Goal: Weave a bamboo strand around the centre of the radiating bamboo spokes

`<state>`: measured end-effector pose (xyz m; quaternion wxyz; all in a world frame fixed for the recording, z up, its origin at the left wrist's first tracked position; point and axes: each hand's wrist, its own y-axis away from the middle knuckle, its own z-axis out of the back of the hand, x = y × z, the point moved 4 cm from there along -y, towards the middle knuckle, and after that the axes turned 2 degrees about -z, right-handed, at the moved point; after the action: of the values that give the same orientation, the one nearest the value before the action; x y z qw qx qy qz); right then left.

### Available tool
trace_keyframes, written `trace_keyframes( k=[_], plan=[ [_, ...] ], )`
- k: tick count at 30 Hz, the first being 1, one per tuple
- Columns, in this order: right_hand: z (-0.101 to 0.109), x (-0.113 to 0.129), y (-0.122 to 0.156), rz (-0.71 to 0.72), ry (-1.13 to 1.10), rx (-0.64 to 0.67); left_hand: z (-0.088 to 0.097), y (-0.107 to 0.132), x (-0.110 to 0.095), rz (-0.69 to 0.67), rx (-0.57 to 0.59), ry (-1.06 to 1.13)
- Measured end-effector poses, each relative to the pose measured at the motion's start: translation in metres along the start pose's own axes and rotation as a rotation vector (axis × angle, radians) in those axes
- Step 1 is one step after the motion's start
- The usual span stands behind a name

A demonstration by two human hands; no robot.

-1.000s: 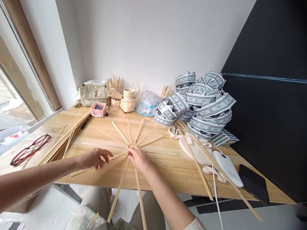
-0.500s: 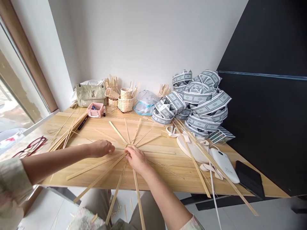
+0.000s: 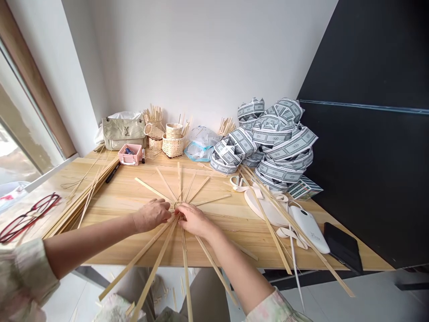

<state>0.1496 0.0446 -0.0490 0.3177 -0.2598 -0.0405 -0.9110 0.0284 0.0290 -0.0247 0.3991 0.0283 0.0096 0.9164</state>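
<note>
In the head view, the left hand (image 3: 150,215) has come in just beside the right hand (image 3: 196,220), which pinches the small woven hub (image 3: 177,206) of the radiating pale flat bamboo strips (image 3: 153,268) on the light wooden counter (image 3: 110,197), the left's grip unclear.

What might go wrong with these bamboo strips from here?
The bamboo strips overhang the wooden table, so a knock from the lap might lever them and loosen the small woven centre under the right hand. The left hand sits beside it, so if the right hand lifts, the centre could slip.
</note>
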Motion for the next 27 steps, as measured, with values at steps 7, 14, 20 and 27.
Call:
trace_keyframes(
  k=[7, 14, 20, 27],
  plan=[
    [0.001, -0.006, 0.002, -0.048, -0.087, 0.037, -0.006, -0.01, 0.018, -0.094, 0.025, 0.107],
    [-0.003, -0.011, 0.001, -0.057, -0.103, 0.052, -0.012, -0.013, 0.031, -0.062, 0.044, 0.275],
    [-0.001, -0.011, -0.001, -0.024, -0.088, 0.079, -0.012, -0.02, 0.027, -0.027, 0.095, 0.319],
    [0.009, -0.009, 0.0, 0.017, -0.062, 0.183, -0.008, -0.022, 0.012, -0.243, -0.107, 0.436]
  ],
)
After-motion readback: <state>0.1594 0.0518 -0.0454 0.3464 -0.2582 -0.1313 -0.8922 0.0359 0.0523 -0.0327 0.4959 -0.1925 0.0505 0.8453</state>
